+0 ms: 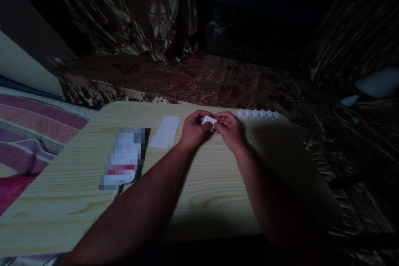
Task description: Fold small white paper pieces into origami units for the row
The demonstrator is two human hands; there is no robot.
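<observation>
Both my hands meet over the far middle of a light wooden table (77, 183). My left hand (193, 129) and my right hand (230, 128) are each pinched shut on a small folded white paper piece (208, 121) held between them. A flat white paper strip (165, 132) lies just left of my left hand. A row of several small folded white paper shapes (258, 114) sits along the far edge, right of my right hand.
A blurred-out rectangular object (123, 158) lies on the table's left part. A striped pink and purple cloth (28, 133) lies to the left. Patterned dark fabric (199, 79) covers the floor beyond. White cables and a pale object (368, 91) sit at the right.
</observation>
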